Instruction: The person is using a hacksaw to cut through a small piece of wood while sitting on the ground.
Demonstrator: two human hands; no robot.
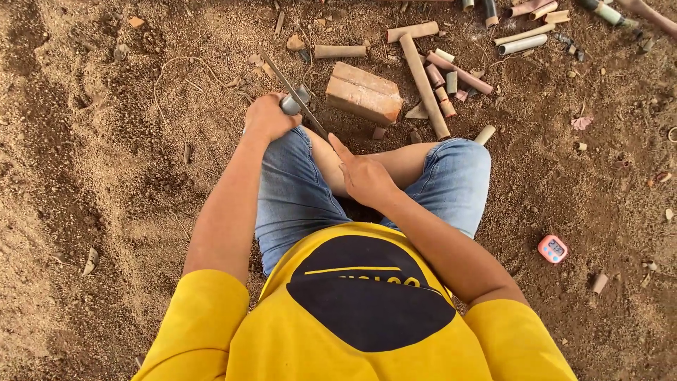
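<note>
I sit on bare dirt in denim shorts and a yellow shirt. My left hand [266, 117] is closed around a short grey pipe piece [292, 103], held against my left knee. A thin, long metal blade [289, 85] lies slanted across the top of that pipe. Its near end runs into the fingers of my right hand [363, 178], which pinches it between my knees with the index finger stretched along it.
A reddish brick [364, 92] lies just beyond my knees. Behind it are several cut tan and brown pipe lengths [424, 79], and more pipes lie at the top right [523, 41]. A small pink device [552, 248] lies on the dirt to my right.
</note>
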